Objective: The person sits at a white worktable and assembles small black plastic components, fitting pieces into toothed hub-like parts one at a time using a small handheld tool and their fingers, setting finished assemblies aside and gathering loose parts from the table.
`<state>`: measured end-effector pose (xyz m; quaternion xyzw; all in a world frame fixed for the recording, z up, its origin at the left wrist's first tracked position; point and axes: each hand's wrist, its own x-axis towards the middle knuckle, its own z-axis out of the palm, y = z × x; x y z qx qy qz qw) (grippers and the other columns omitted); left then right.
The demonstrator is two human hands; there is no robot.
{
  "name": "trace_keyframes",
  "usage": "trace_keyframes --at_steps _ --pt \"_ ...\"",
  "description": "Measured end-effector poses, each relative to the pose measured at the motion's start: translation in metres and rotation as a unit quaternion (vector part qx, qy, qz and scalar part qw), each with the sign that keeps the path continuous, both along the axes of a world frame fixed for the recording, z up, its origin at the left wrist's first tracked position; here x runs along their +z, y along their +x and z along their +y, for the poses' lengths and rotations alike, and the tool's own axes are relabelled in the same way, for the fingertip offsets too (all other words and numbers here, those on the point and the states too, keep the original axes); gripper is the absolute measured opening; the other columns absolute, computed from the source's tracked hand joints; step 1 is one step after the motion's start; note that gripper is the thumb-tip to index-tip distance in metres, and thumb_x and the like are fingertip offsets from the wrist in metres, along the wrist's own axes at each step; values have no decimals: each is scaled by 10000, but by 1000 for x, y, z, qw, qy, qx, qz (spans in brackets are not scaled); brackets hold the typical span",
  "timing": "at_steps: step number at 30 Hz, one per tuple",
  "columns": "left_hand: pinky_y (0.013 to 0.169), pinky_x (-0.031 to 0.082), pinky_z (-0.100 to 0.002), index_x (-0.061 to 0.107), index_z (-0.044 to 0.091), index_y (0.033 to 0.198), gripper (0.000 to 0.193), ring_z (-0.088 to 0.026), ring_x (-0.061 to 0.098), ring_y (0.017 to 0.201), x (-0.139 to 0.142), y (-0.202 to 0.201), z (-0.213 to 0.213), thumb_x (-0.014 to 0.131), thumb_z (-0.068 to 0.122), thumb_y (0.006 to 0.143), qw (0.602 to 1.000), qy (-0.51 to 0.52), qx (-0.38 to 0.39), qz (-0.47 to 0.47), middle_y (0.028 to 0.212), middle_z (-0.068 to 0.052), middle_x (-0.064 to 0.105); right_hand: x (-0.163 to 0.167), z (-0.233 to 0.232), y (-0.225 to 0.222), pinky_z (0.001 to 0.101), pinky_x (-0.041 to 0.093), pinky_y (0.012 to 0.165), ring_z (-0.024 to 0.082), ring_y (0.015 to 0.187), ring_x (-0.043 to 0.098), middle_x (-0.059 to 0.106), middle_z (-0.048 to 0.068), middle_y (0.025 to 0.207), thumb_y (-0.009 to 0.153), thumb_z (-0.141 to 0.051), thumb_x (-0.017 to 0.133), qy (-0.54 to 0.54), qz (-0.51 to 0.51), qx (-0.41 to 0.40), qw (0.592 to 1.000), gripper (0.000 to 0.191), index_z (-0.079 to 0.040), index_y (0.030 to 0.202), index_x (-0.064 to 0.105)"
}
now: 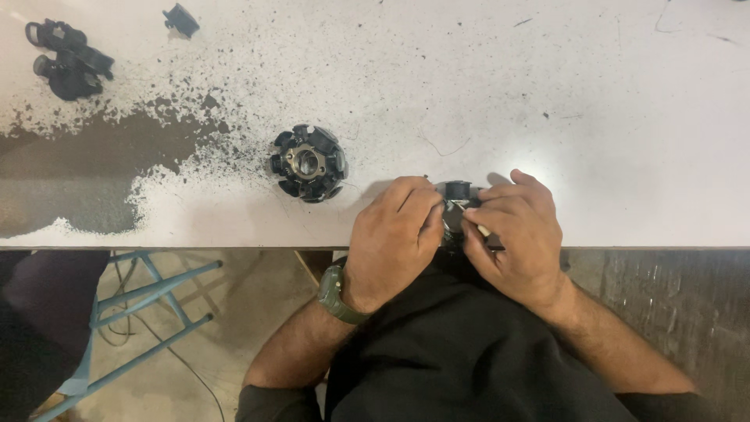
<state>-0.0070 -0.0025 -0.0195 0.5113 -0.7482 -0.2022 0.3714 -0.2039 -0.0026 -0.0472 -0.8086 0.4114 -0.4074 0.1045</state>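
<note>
The white worktable fills the upper frame. At its near edge, lower centre, my left hand and right hand close around a small dark part pinched between them, both equally near.

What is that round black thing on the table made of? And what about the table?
The round part looks like dark metal: black blocks ring a dull grey, faintly shiny hub with a hole. The blocks could be coated or plastic; hard to tell. The table looks like a smooth board with a white coating, since the white has flaked off at the left, showing a grey-brown layer.
</note>
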Motion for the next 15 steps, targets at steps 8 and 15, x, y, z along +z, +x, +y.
trace_keyframes --at_steps 8,15 --pt "803 582 -388 625 29 1026 155 -297 692 994 -11 1 4 706 41 895 1000 -9 -3 -29 1163 -112 647 -3 -2 1 543 478 1095 290 1054 673 675 74 956 791 1 844 -14 15 3 1000 332 -78 1040 639" --pt "831 580 -420 620 35 977 183 -321 678 1030 -20 2 10 723 57 827 998 -25 -23 -52 1217 -139 622 -2 -1 4 539 497 1066 290 1071 675 674 68 983 802 10 858 -32 -2 22 999 349 -71 1049 625"
